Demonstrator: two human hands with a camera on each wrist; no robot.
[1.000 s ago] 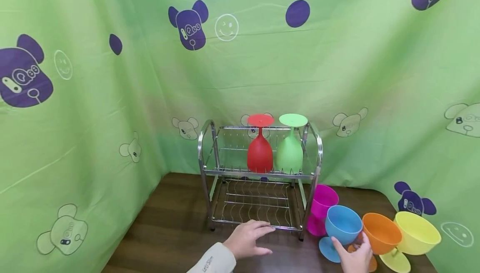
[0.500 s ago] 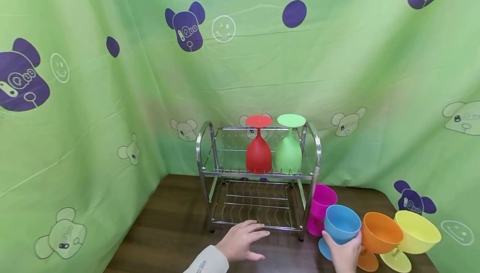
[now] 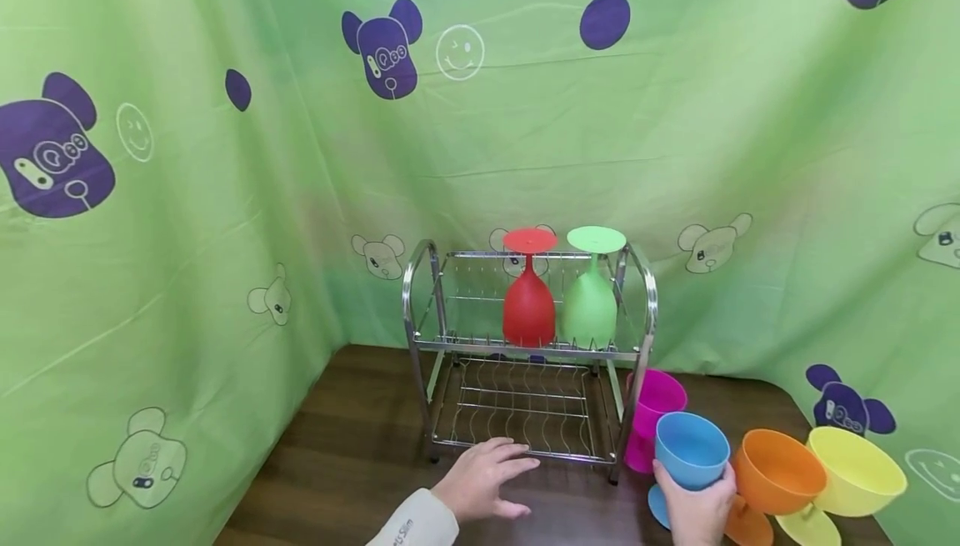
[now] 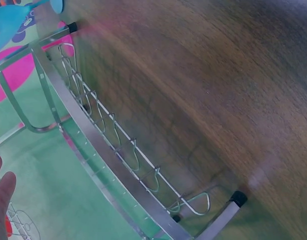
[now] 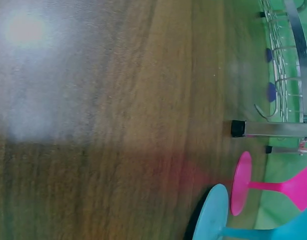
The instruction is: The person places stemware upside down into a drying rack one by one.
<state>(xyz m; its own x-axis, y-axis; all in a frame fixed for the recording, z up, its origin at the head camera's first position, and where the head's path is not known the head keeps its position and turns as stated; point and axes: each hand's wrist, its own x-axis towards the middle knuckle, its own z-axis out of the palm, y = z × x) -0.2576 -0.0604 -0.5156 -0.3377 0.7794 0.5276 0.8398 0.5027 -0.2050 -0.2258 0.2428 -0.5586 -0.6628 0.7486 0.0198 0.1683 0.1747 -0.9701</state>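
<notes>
At the right of the head view my right hand grips the bowl of a blue goblet, thumb on its left side and fingers round the right. The goblet stands mouth up; in the right wrist view a dark shadow edges its foot. My left hand is held with fingers spread before the lower front of a chrome two-tier dish rack, holding nothing. On the upper tier a red goblet and a light green goblet stand upside down, side by side.
A magenta goblet stands between the rack's right leg and the blue one. Right of my right hand are an orange goblet and a yellow goblet, both upright. A green printed cloth hangs behind the wooden table.
My right hand has shifted from the gap between the blue and orange goblets to a fuller grip round the blue bowl. My left hand has moved slightly left relative to the rack.
</notes>
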